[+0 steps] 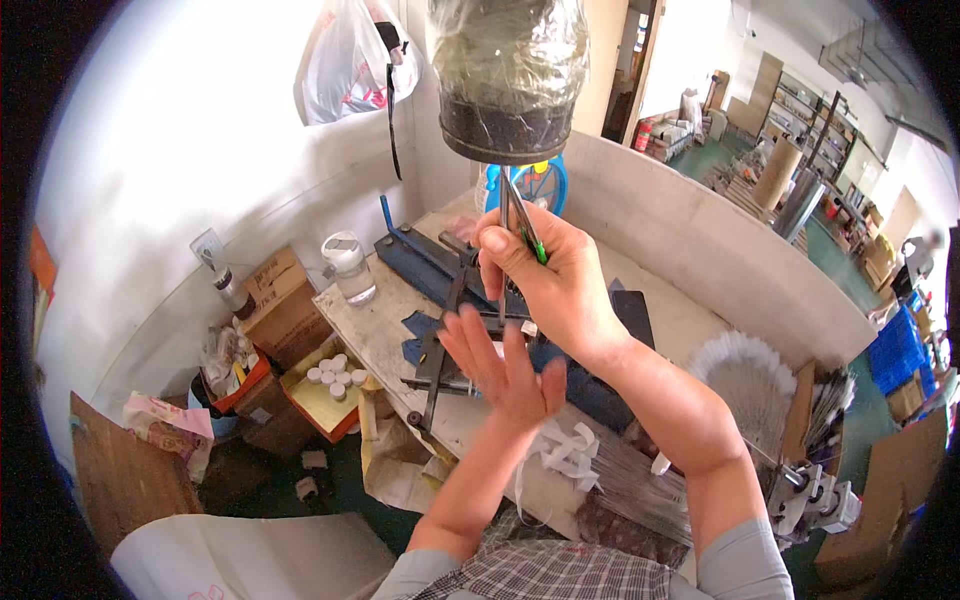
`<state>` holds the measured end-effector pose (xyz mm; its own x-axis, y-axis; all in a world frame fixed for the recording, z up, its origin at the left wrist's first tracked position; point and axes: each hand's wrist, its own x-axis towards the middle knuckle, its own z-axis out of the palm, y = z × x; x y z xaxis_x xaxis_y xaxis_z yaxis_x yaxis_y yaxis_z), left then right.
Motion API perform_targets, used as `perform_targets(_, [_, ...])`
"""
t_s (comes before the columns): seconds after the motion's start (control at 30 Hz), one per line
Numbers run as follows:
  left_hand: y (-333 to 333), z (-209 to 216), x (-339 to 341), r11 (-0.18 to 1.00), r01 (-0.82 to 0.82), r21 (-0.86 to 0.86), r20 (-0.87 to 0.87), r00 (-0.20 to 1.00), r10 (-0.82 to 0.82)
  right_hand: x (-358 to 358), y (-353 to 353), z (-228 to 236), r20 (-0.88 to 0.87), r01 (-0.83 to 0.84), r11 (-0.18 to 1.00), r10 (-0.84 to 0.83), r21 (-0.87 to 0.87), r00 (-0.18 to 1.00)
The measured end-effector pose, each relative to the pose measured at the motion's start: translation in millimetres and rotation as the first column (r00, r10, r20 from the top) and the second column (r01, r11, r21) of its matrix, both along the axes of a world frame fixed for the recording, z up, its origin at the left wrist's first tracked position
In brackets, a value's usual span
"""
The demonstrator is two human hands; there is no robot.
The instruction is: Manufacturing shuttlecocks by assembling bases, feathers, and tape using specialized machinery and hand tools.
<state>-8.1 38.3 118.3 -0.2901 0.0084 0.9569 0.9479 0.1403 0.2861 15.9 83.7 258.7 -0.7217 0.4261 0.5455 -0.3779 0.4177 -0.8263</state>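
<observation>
My right hand [560, 270] is raised over the bench with its fingers closed around a slim pointed metal tool with a green part [540, 250]. The tool's exact kind is unclear. A thin metal rod runs downward beside it through the same grip. Lower and to the left, my left hand [505, 375] has its fingers stretched and spread, slightly blurred, and nothing shows in it. Behind that hand lies a dark metal fixture [440, 365] with a long bar. Just above my right hand hangs a dark cylinder wrapped in clear plastic [512, 95].
A clear jar of liquid [350, 270] stands on the bench's left side. White strips [570, 452] and bundles of thin strands [745, 385] lie to the right. A low partition [690, 235] borders the bench. Cardboard boxes [285, 310] and white round pieces [337, 375] sit at left.
</observation>
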Motion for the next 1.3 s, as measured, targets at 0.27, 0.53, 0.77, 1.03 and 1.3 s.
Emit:
perform_targets(0.27, [2, -84, 33, 0.984, 0.158, -0.079, 0.296, 0.947, -0.128, 2, 0, 2, -0.011, -0.013, 1.0, 0.013, 0.009, 1.0])
perform_targets(0.53, [12, -84, 25, 0.983, 0.03, -0.181, 0.287, 0.957, 0.024, -1, -1, 1, -0.008, -0.032, 0.999, 0.032, 0.007, 0.999])
perform_targets(0.77, [-3, -76, 32, 0.99, 0.138, -0.031, 0.056, 0.989, -0.136, 1, 3, -2, -0.018, -0.063, 0.998, 0.063, -0.024, 0.998])
perform_targets(1.03, [18, -51, 1, 0.982, -0.094, -0.163, 0.014, 0.995, 0.097, 2, 3, 2, 0.045, -0.031, 0.999, 0.031, -0.012, 0.999])
perform_targets(1.3, [30, -9, -8, 0.94, -0.292, -0.173, -0.045, 0.956, 0.289, 1, -1, 3, 0.029, -0.045, 0.998, 0.047, -0.053, 0.998])
